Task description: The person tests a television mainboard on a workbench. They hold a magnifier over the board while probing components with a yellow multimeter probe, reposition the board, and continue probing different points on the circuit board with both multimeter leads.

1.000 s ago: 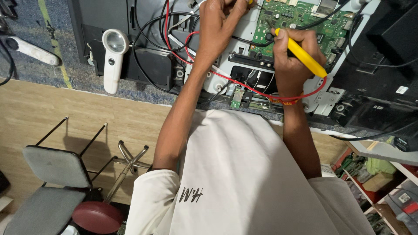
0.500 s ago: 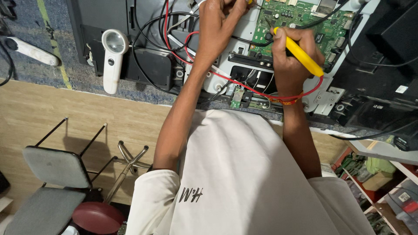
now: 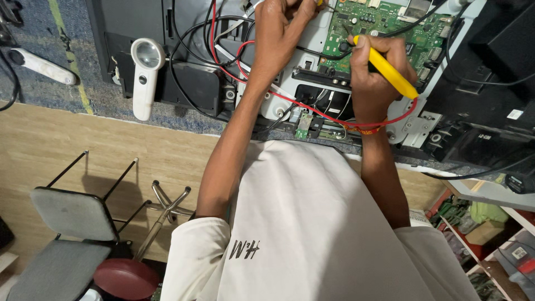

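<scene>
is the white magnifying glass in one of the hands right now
No, the white magnifying glass lies apart; the right hand grips a yellow probe.

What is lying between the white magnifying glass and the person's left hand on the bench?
In the head view, between the magnifying glass and the left hand lie looping black and red wires over a black panel.

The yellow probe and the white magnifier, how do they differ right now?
The yellow probe is gripped in the right hand, slanted, tip toward the green circuit board; the white magnifier lies flat and untouched left of the left hand. The probe is a slim stick; the magnifier is wider with a round lens at its top. Both are hand tools on the same work surface.
</scene>
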Demonstrator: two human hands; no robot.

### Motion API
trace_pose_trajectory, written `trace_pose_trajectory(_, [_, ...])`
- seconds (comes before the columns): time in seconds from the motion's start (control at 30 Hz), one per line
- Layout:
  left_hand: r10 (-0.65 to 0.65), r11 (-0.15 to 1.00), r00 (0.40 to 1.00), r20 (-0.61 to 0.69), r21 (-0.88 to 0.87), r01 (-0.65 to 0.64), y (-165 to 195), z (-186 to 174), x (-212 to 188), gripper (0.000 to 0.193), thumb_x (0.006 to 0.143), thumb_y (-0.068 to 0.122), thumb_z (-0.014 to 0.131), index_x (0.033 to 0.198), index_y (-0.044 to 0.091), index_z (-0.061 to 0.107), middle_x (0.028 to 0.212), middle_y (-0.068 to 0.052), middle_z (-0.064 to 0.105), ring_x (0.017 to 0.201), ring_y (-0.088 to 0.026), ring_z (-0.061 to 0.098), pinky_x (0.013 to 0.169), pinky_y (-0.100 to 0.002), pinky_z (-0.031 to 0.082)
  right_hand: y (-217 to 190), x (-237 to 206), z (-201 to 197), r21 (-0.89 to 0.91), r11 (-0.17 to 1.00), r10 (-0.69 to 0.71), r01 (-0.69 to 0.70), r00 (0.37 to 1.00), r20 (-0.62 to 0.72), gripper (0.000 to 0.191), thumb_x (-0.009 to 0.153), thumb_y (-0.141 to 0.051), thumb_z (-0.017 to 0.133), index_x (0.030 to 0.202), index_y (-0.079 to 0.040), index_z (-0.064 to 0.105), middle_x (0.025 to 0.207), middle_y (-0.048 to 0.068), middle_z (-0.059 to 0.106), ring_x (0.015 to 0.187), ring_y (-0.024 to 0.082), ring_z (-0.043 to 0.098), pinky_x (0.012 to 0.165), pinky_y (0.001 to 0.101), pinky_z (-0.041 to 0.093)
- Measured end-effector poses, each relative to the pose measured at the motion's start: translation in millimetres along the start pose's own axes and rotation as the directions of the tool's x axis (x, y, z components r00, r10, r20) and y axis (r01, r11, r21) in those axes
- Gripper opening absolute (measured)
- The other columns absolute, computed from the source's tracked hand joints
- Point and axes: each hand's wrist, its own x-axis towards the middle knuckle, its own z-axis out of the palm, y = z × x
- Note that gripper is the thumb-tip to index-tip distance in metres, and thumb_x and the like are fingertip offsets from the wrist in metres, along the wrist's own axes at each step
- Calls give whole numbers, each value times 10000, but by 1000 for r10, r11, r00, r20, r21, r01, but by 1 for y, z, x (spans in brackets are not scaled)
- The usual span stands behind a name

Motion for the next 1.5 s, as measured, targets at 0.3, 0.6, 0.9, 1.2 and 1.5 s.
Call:
trace_pose_trajectory(0.3, [3,999,1000,-9,32,-3,2,0,0,249,1047,184,659,934,-31,712,768,-58,760,697,-54,660,630,-253,521,1,1,-1,-38,999,-32,32,999,-5,121,1094,-14,727,1032,17,628,1018,121,803,910,185,794,822,280,593])
trace_pose_trajectory(0.6, [18,999,1000,-16,31,-17,-1,-1,0,258,1045,181,665,907,-36,677,743,-51,735,668,-51,633,603,-266,493,-2,2,-1,-14,1000,-22,22,1000,9,115,1099,-6,722,1038,21,628,1016,123,803,911,185,792,820,280,592])
trace_pose_trajectory(0.9, [9,1000,1000,-10,23,-8,-4,-1,-1,269,1050,179,667,903,-47,657,757,-69,748,702,-64,666,629,-270,518,-1,1,0,-22,1000,-6,5,1000,-13,125,1093,-12,726,1024,22,627,1001,119,801,902,175,788,811,276,592])
trace_pose_trajectory(1.2, [32,999,999,-13,15,-32,-6,-1,-2,265,1050,197,665,945,-46,657,821,-86,778,753,-92,737,670,-269,560,1,1,1,-25,1000,-12,11,1000,-14,129,1093,-26,723,1019,22,630,1002,120,807,872,166,773,791,275,582])
trace_pose_trajectory(1.5, [21,1000,1000,-6,12,-21,-5,-1,-2,271,1053,200,663,937,-45,645,803,-77,764,752,-77,720,673,-270,560,2,0,0,-9,1000,-14,14,1000,-20,130,1094,-21,724,1021,25,627,996,122,800,893,172,787,798,274,594])
